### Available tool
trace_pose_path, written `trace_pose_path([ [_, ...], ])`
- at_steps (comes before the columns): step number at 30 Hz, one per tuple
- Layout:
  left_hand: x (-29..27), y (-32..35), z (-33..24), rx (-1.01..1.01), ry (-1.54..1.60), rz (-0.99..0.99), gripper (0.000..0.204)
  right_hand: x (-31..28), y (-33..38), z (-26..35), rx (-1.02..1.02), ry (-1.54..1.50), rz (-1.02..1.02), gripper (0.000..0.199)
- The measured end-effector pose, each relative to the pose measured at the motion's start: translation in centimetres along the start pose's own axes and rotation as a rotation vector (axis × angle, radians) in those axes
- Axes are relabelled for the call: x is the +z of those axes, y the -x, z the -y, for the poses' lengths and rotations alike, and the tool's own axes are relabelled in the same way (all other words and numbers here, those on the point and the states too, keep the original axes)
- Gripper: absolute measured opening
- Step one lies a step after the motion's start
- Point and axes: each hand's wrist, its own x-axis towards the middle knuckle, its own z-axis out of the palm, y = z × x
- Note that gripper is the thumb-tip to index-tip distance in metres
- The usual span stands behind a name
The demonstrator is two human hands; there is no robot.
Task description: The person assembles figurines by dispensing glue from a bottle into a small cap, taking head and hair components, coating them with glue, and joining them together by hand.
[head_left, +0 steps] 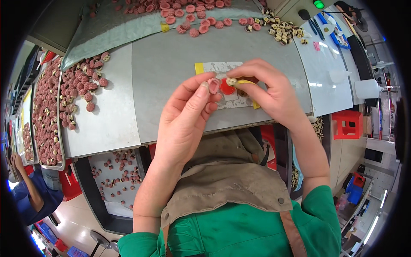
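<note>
My left hand (184, 109) pinches a small pink bumpy cup (213, 86), like a hollow raspberry shell, its opening facing right. Close by on the right, my right hand (274, 92) is closed on a small cream-coloured piece (231, 81) between thumb and fingertips. A thin yellow strip (245, 82) shows along the right thumb; I cannot tell whether it is part of a tool. The cup and the cream piece are apart. Beneath them, a round red spot (227, 89) lies on a worn white patch (233, 104) stuck to the grey table (171, 64).
Loose pink cups (201, 21) are spread at the back, beside cream-and-dark pieces (284, 32). Raspberry-like pieces (81, 83) heap up at the left, next to a full tray (61, 128). An open drawer (117, 210) holds more below. A white bottle (367, 88) stands right.
</note>
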Motion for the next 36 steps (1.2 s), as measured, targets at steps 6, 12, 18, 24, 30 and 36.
trace_pose_path([
  [6, 0.9, 0.2, -0.2, -0.021, -0.105, 0.003, 0.032, 0.8, 1.4, 0.4, 0.041, -0.617, -0.093, 0.023],
  [12, 1.1, 0.2, -0.1, -0.007, -0.131, 0.010, 0.030, 1.5, 1.4, 0.0, -0.088, -0.518, -0.123, 0.024],
  [18, 1.0, 0.0, 0.1, 0.024, -0.140, 0.017, 0.029, 1.9, 1.1, 0.3, -0.137, -0.357, -0.108, 0.022],
  [24, 1.3, 0.1, 0.7, 0.121, -0.215, -0.014, 0.026, 2.2, 1.0, 0.6, -0.234, -0.092, -0.151, 0.022],
  [30, 1.1, 0.2, 1.6, 0.412, -0.514, -0.007, 0.025, 3.2, 2.0, 0.4, -0.201, -0.105, -0.215, 0.028],
  [36, 2.1, 0.2, 0.2, 0.075, -0.333, 0.102, 0.043, 2.5, 1.9, 0.2, -0.356, 0.036, -0.211, 0.030],
])
